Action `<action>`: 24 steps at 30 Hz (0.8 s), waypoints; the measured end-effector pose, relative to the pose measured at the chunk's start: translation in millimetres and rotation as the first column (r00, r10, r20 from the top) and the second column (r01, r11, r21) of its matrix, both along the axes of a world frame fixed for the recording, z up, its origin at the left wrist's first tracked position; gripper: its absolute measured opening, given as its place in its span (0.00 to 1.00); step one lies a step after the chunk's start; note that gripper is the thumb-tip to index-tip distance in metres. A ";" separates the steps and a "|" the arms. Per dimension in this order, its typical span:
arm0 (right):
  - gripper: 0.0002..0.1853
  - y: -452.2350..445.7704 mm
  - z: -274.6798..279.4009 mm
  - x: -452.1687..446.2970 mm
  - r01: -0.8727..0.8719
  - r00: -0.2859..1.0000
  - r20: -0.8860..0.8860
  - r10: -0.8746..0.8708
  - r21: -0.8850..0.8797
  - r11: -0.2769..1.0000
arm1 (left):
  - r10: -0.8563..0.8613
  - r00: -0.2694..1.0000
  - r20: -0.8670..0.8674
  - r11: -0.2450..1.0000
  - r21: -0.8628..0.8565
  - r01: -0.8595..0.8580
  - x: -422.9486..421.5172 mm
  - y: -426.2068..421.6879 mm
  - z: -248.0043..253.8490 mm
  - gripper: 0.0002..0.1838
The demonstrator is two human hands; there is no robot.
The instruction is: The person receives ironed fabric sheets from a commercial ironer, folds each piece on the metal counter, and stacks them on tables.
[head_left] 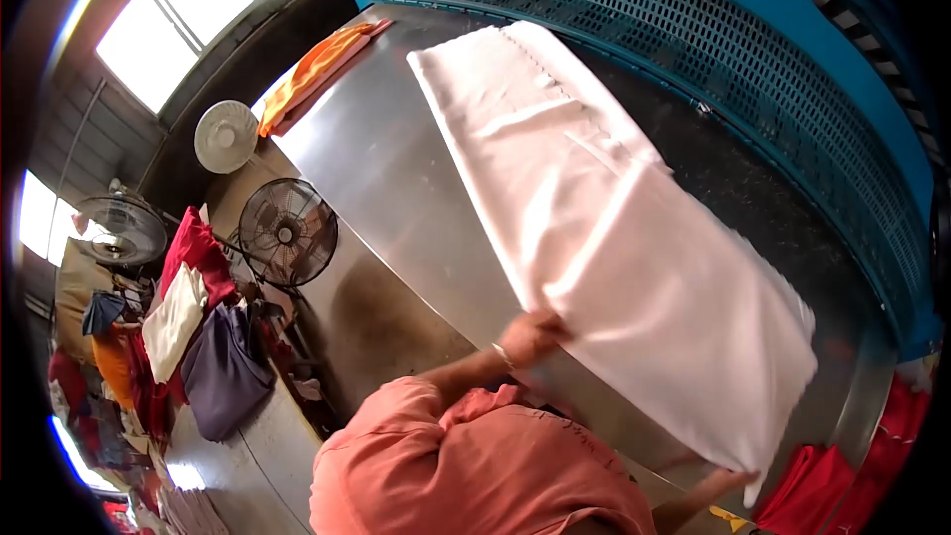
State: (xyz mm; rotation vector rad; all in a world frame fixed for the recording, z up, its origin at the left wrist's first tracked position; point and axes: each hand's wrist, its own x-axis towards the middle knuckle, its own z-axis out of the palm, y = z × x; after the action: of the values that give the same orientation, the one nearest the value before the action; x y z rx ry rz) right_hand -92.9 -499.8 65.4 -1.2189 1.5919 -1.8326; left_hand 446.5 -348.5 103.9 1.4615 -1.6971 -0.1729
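A long, folded sheet of pale pink-white cloth (634, 258) lies slantwise across the metal table, with creases fanning out from its near edge. At that edge my left hand (535, 337) is closed on the cloth, slightly blurred, with a bracelet on the wrist. My right hand (725, 481) is closed at the near right corner, where a small tip of cloth sticks out past the fingers. Small stitch-like marks run along the far end of the cloth. The undersides of both hands' grips are hidden.
The metal table (396, 178) borders a blue machine with a perforated panel (693, 50). Orange cloth (315, 74) lies at the table's far left end. Red cloth (807, 490) sits at lower right. Fans, including a black one (287, 233), and heaped fabrics (228, 372) stand left.
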 end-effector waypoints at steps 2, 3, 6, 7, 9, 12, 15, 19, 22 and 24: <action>0.30 -11.1 37.7 15.7 0.144 0.971 -0.199 -0.130 0.055 0.988 | -0.184 0.983 0.013 0.983 -0.016 0.184 -54.6 -19.6 -10.2 0.18; 0.28 -18.1 46.3 34.9 0.096 0.934 -0.348 -0.074 0.045 0.994 | -0.308 0.950 -0.054 0.945 0.096 0.312 -78.8 -30.5 -9.5 0.22; 0.25 -20.2 76.8 161.9 -0.275 0.722 -0.602 0.341 0.202 0.940 | -0.426 0.665 -0.614 0.787 0.112 0.607 -124.6 -76.3 4.5 0.34; 0.24 -13.8 89.7 216.7 -0.420 0.600 -0.627 0.497 0.282 0.863 | -0.332 0.658 -0.676 0.847 0.093 0.523 -126.0 -89.6 27.5 0.36; 0.22 6.8 110.4 308.3 -0.657 0.356 -0.656 0.666 0.331 0.677 | -0.183 0.646 -0.741 0.945 0.050 0.324 -102.2 -128.2 36.1 0.36; 0.20 38.5 127.2 396.7 -0.744 0.233 -0.584 0.778 0.408 0.529 | -0.057 0.499 -0.865 0.993 0.004 0.120 -1.7 -165.5 7.9 0.24; 0.18 48.9 94.6 428.8 -0.681 0.354 -0.596 0.720 0.364 0.636 | -0.242 -0.276 -0.930 0.939 -0.296 0.173 161.7 -147.7 23.6 0.15; 0.16 60.4 54.3 388.6 -0.457 0.350 -0.737 0.578 0.404 0.792 | 0.585 0.679 -0.443 0.781 0.084 -0.618 332.1 -75.3 1.9 0.20; 0.14 73.1 39.8 330.7 -0.307 0.454 -0.786 0.420 0.304 0.902 | 0.925 0.379 0.036 0.356 0.270 -0.895 436.1 -30.3 -13.2 0.39; 0.13 86.9 23.7 291.1 -0.028 0.616 -0.772 0.158 0.179 0.983 | 0.981 0.069 0.181 0.022 0.252 -0.968 463.5 -33.6 -34.5 0.34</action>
State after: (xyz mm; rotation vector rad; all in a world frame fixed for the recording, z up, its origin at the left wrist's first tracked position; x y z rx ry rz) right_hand 198.2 -412.9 89.1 -2.1708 1.9753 -1.0819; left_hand 910.0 -382.1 69.4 2.5447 -0.1785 0.3405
